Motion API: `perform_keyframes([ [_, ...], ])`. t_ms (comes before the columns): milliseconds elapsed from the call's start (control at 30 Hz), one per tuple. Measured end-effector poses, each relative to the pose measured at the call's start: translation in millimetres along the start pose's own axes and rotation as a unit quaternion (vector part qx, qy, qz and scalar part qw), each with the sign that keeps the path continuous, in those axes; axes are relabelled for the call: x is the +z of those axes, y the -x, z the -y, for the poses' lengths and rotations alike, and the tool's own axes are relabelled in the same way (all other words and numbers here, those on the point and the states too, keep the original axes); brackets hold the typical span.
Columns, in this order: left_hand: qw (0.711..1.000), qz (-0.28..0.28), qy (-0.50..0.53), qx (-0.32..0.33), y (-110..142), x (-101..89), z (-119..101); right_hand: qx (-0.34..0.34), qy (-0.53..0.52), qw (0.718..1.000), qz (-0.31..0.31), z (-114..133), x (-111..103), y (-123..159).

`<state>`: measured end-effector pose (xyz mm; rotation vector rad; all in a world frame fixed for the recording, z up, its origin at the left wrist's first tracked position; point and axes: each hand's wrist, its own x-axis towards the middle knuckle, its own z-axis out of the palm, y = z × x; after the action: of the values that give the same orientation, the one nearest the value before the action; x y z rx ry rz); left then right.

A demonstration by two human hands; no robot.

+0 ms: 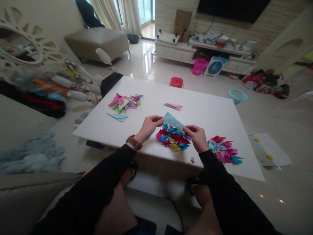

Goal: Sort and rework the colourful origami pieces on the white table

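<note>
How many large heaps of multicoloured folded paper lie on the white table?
3: left heap, left of the left hand; right heap, right of the right hand; middle heap, between those hands.

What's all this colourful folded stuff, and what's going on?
A person sits at a white table, holding a light-blue folded paper with the left hand at one end and the right hand at the other. Close by is a shiny pile of colourful folded shapes. More folded pieces lie in a left pile and a right pile, and a few flat folded pieces lie farther across the table.
</note>
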<state>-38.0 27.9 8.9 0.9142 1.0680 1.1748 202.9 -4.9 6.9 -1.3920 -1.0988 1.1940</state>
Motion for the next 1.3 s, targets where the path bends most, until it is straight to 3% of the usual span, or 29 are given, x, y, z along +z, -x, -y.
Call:
perform_keyframes([
  [167, 0.999, 0.012, -0.043, 0.007, -4, -7.5, -3, -0.006, 0.011, 1.000, 0.013, 3, 0, 0],
  [333, 1.000, 0.020, -0.015, -0.011, -6, -10.0, -8, 0.010, -0.017, 1.000, 0.020, 1, 2, -1],
  [433, 0.997, 0.026, 0.060, -0.046, 2, -1.1, -7, 0.020, -0.058, 0.998, 0.000, 0, 4, 0],
  [600, 0.984, 0.100, 0.096, -0.109, 19, 28.2, 11, 0.044, -0.113, 0.993, -0.002, 1, 14, 6],
  [800, 0.992, 0.097, 0.078, -0.039, 17, 42.3, 26, 0.069, -0.068, 0.992, 0.086, -5, 23, 13],
  [867, 0.992, 0.118, 0.052, -0.007, 14, 39.7, 25, 0.068, -0.070, 0.991, 0.091, -4, 22, 12],
  [933, 0.989, 0.145, 0.002, 0.009, 12, 35.9, 24, 0.053, -0.097, 0.992, 0.059, -1, 19, 9],
  [1033, 0.976, 0.203, -0.083, -0.001, 13, 31.2, 25, 0.024, -0.139, 0.990, -0.001, 5, 12, 3],
  [1133, 0.953, 0.260, -0.156, -0.017, 17, 29.4, 25, 0.020, -0.164, 0.986, -0.023, 6, 6, -3],
  [1300, 0.938, 0.272, -0.215, -0.027, 20, 27.9, 17, 0.043, -0.141, 0.989, -0.019, 0, 0, -6],
])
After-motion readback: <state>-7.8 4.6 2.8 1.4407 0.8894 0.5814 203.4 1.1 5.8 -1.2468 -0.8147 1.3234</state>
